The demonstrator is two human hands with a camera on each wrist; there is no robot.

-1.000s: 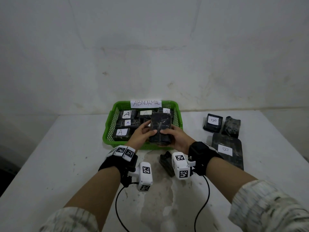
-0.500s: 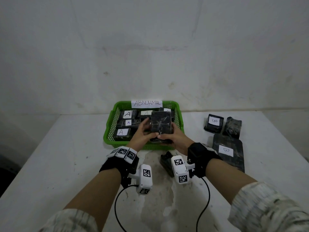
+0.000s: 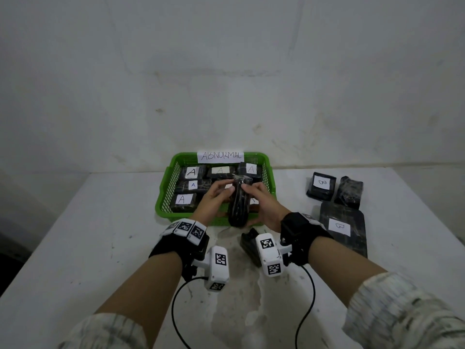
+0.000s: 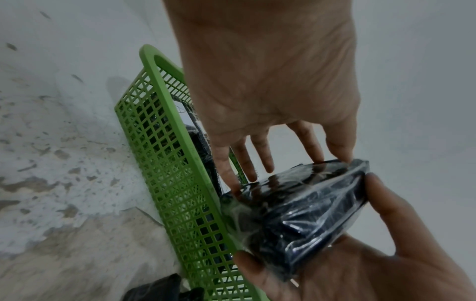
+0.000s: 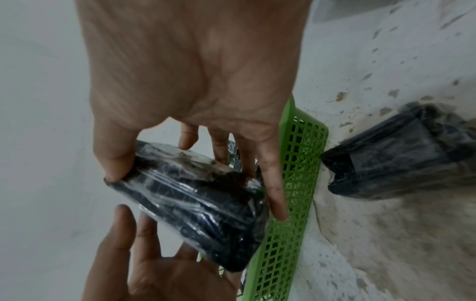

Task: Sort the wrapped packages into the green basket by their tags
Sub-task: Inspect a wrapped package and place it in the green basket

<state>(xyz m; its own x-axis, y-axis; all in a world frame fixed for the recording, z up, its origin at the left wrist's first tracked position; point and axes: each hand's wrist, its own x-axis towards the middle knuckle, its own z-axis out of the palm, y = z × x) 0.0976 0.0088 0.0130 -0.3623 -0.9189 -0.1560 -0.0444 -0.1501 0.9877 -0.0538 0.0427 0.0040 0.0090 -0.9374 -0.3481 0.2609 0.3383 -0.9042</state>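
Observation:
A black wrapped package (image 3: 238,205) stands on its edge over the front rim of the green basket (image 3: 164,195), and no tag on it shows. My left hand (image 3: 222,195) holds its left face with thumb and fingertips. My right hand (image 3: 251,196) grips its right side, thumb near the top end. In the left wrist view my left hand's fingers (image 4: 265,160) lie on the shiny package (image 4: 296,207) beside the basket wall (image 4: 165,158). In the right wrist view my right hand (image 5: 180,163) straddles the package (image 5: 206,203). Several packages tagged A (image 3: 191,172) lie inside the basket under the ABNORMAL label (image 3: 221,155).
On the white table, a small untagged black package (image 3: 247,244) lies just before the basket, beside my right wrist. At the right lie a small B package (image 3: 321,185), an untagged bundle (image 3: 350,191) and a large flat B package (image 3: 343,227). A wall rises behind the table.
The package has been turned from flat-face-up to edge-on between both hands, staying over the basket's front rim. Nothing else has moved.

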